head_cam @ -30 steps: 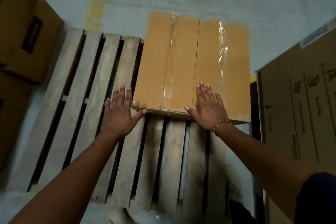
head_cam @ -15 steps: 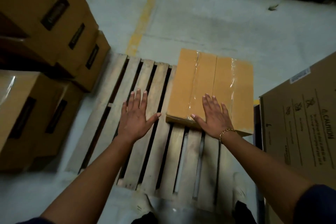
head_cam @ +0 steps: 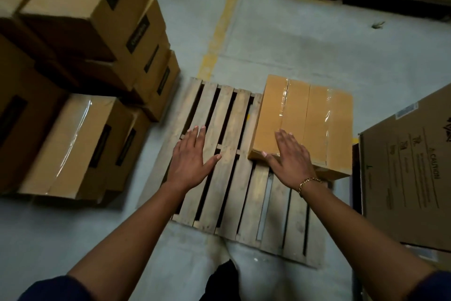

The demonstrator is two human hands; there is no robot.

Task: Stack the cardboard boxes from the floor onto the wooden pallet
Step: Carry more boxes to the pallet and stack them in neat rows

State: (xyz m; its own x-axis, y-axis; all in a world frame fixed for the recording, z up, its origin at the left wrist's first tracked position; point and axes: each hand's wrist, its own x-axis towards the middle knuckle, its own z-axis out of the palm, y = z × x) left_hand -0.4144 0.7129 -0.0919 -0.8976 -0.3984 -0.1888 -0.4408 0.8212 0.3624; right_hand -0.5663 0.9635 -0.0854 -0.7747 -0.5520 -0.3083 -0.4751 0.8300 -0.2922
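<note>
Placement is the step in hand, by my reading: one taped box [head_cam: 310, 117] sits on the far right corner of the wooden pallet [head_cam: 244, 186], and it wants squaring before the next one comes. The right hand [head_cam: 290, 154] lies flat with straight fingers on the box's near left corner, gripping nothing. Whether it presses or only touches, I cannot tell. The left hand [head_cam: 190, 159] is spread open above the bare slats to the left of the box, and holds nothing.

To do this well, the box's far and right edges should run flush with the pallet's edges, so later boxes can butt against it without gaps. A flat palm suits that: push low on the side rather than on the top, so the box slides and does not tip. The slats have wide gaps, so the box's edges should rest on wood, not over a slot.

The other boxes [head_cam: 80, 144] stand on the floor [head_cam: 292, 44] to the left, just beside the pallet. The next one probably belongs hard against the taped box's left side. A large printed carton [head_cam: 410, 166] stands close on the right, leaving little room there.
</note>
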